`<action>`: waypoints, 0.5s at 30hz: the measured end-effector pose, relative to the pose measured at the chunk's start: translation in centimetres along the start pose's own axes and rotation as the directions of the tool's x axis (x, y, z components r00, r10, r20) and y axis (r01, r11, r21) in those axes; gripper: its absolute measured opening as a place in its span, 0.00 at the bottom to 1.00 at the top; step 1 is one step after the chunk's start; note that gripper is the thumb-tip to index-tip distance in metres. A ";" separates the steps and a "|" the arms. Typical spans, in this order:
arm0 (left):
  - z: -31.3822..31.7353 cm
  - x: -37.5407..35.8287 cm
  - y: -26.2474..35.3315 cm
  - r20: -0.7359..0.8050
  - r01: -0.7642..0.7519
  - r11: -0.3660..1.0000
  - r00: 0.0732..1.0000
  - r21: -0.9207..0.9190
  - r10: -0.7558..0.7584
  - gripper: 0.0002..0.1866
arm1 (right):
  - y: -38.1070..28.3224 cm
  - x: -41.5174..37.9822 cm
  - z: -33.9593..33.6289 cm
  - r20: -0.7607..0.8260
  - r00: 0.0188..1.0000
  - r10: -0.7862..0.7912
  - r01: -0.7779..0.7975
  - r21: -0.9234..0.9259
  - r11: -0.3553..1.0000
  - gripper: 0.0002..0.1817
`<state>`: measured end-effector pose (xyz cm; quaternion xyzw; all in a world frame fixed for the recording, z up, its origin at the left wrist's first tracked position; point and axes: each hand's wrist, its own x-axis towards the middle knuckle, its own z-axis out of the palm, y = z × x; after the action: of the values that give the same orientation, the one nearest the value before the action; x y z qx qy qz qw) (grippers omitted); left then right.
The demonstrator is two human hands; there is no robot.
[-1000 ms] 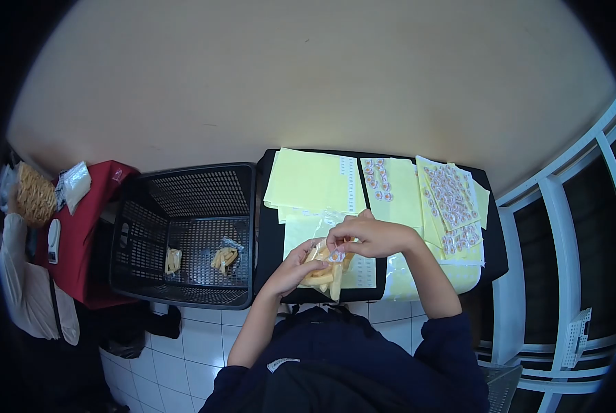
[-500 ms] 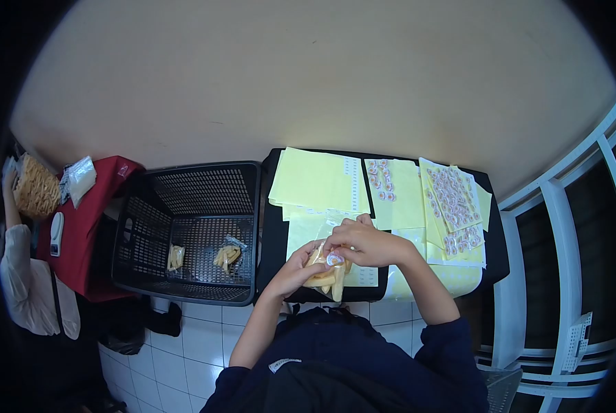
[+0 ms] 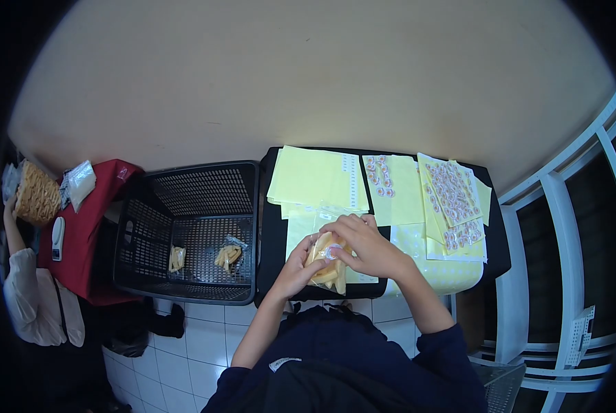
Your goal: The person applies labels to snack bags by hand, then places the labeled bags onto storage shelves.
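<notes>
Between my two hands is a clear plastic bag of pale yellow snack sticks (image 3: 333,278), held over the near edge of the table. My left hand (image 3: 297,270) grips the bag's left side, thumb on the front. My right hand (image 3: 364,246) is closed on its upper right, with the thumb against a round sticker (image 3: 333,252) on the front of the bag. Under and behind the hands lie yellow sticker backing sheets (image 3: 313,173). To the right, a sheet with a few round stickers (image 3: 382,176) lies beside sheets full of them (image 3: 452,196).
Left of the table stands a black plastic crate (image 3: 191,279) with two small bags of snack sticks (image 3: 228,256) inside. Farther left, a red-covered table (image 3: 81,234) holds a white device (image 3: 58,237). A co-worker's hand (image 3: 11,206) holds a large bag of brown snacks (image 3: 38,194).
My right hand has shifted slightly down, its thumb now pressing on the round sticker. The bag shows more of its front. The co-worker's hand has moved lower on the brown snack bag.
</notes>
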<state>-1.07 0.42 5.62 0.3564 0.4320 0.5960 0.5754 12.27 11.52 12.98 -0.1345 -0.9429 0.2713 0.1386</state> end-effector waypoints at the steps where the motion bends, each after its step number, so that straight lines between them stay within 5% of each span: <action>1: 0.2 0.0 -0.1 -0.047 -0.026 1.000 0.999 -0.014 0.025 0.27 | -0.1 -0.2 0.3 -0.097 0.995 0.013 -0.010 0.032 0.999 0.10; 6: 1.1 0.1 -0.4 -0.194 -0.191 0.982 0.962 0.014 0.190 0.26 | -1.3 -1.6 3.5 -0.433 0.895 0.110 -0.110 0.023 0.994 0.18; 8: 1.2 0.2 -0.5 -0.234 -0.341 0.940 0.913 0.007 0.333 0.26 | -2.0 -1.6 5.0 -0.565 0.723 0.398 -0.149 0.436 0.888 0.18; 12: 0.9 -0.1 -0.2 -0.171 -0.285 0.950 0.937 0.131 0.305 0.25 | -1.8 -2.4 6.1 -0.439 0.739 0.512 -0.089 0.689 0.719 0.21; 15: 0.5 0.2 -0.4 -0.214 -0.186 0.966 0.951 0.181 0.223 0.24 | -2.1 -2.6 5.8 -0.425 0.752 0.503 -0.108 0.673 0.731 0.23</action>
<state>-0.44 0.67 5.41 0.3716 0.5031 0.6541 0.4254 12.32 6.21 8.93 -0.3205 -0.6753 0.5254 0.4065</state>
